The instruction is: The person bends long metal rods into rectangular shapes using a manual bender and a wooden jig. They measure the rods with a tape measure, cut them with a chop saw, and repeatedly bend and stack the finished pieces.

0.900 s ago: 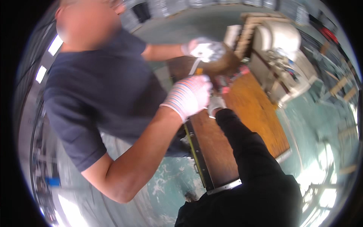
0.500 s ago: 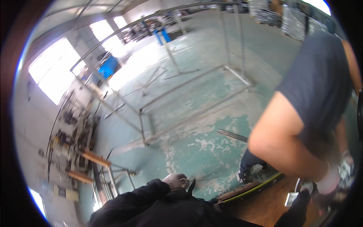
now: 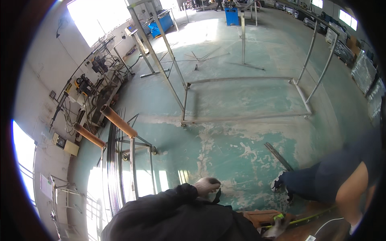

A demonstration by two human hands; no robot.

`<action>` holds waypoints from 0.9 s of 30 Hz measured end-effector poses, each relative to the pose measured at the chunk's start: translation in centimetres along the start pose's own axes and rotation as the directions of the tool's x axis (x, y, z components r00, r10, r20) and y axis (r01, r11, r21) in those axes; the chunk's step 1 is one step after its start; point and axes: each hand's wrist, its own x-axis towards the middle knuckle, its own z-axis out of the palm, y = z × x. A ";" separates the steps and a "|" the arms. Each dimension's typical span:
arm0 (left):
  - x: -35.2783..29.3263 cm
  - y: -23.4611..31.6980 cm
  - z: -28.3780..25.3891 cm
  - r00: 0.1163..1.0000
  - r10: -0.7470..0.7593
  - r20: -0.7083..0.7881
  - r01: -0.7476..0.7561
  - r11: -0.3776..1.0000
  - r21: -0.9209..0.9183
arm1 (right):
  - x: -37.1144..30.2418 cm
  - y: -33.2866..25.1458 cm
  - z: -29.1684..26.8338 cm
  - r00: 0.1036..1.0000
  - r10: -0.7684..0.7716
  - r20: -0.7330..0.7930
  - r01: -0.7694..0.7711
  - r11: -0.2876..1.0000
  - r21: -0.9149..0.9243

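At 6 o'clock your gloved left hand (image 3: pixel 207 186) is curled above the floor beside a dark strap-like piece (image 3: pixel 217 197), and at 5 o'clock your gloved right hand (image 3: pixel 277 229) meets a small lime-yellow object (image 3: pixel 278 216) near the wooden block (image 3: pixel 259 217) on the counter (image 3: pixel 335 231); you cannot tell whether either hand's fingers grip anything. That object looks light and stiff, probably easiest pinched across its sides. Its own pointing is too small to read, but the yellow strip (image 3: pixel 307 219) beyond it has its long axis running along the counter's edge towards 4 o'clock.
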 end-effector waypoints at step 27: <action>0.4 -6.0 -78.7 0.755 -0.001 -0.656 -0.484 0.674 -0.558 | -43.7 -40.2 99.8 -0.092 -0.098 0.991 0.254 0.960 0.118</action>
